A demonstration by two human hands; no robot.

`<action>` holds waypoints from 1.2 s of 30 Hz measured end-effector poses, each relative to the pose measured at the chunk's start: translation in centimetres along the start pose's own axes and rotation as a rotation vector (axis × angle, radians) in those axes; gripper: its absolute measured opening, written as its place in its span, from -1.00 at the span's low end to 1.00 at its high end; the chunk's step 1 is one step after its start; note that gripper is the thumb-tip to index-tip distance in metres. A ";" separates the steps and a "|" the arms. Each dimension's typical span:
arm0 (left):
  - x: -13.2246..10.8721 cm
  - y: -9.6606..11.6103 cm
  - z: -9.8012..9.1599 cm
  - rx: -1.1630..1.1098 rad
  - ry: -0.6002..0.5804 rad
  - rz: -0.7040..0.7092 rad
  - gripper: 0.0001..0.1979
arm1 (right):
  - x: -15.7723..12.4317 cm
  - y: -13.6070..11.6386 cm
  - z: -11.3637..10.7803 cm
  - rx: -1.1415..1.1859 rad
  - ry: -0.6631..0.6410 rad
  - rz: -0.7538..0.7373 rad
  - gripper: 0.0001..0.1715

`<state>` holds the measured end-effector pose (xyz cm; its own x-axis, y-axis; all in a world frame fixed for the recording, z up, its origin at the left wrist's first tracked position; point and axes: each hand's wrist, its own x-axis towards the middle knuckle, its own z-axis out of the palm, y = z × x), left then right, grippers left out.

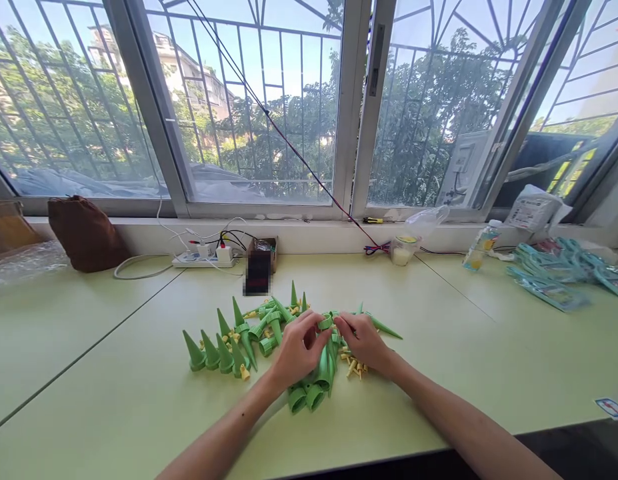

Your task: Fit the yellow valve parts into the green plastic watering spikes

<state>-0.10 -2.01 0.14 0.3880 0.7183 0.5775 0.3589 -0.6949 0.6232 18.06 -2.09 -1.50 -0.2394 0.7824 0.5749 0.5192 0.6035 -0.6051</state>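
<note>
My left hand (301, 350) is closed, thumb and fingertips pinching a green plastic watering spike (325, 323) by its round collar. Right beside that collar, my right hand (363, 340) is closed in a pinch; what sits between its fingertips is too small and hidden to name. Below the hands lies a bunch of green cone spikes (315, 397), their open round ends facing me. Small yellow valve pieces (355, 365) are scattered under my right hand. To the left, several green cones (225, 353) stand upright on their collars, one with a yellow piece (245, 372) by its base.
Along the back of the pale green table (113, 373) are a power strip (201, 257), a small box (263, 250), a jar (403, 251) and a bottle (481, 245). A brown bag (86, 233) stands back left; turquoise packets (549, 273) lie at the right.
</note>
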 end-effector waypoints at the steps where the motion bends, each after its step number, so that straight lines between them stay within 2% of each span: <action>1: 0.0 0.1 0.0 -0.002 0.001 -0.006 -0.86 | 0.0 0.0 0.0 0.004 0.002 0.001 -0.48; 5: 0.2 0.1 0.1 -0.051 0.025 -0.071 -0.81 | 0.0 -0.1 0.1 0.011 0.029 0.010 -0.51; 11: 0.5 -0.4 0.4 -0.258 0.096 -0.246 -0.70 | 0.0 -1.0 -0.2 0.079 0.071 0.037 -0.75; 15: 0.8 -0.3 0.3 -0.401 0.148 -0.367 -0.64 | 0.1 -1.3 -0.4 0.131 0.073 0.022 -0.76; 20: 1.0 0.5 -0.2 -0.537 0.126 -0.457 -0.64 | 0.0 -1.2 -0.4 0.162 0.055 -0.004 -0.75; 28: 0.9 0.3 -0.4 -0.527 0.075 -0.445 -0.62 | 0.0 -0.8 -0.3 0.134 0.053 -0.006 -0.81; 36: 0.5 -0.5 -0.1 -0.348 0.023 -0.291 -0.71 | 0.0 -0.7 -0.3 0.087 0.064 0.020 -0.75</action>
<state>-0.23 -1.33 0.17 0.2930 0.8853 0.3611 0.1419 -0.4138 0.8992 17.91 -2.55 -0.89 -0.1756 0.7844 0.5948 0.4495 0.6014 -0.6605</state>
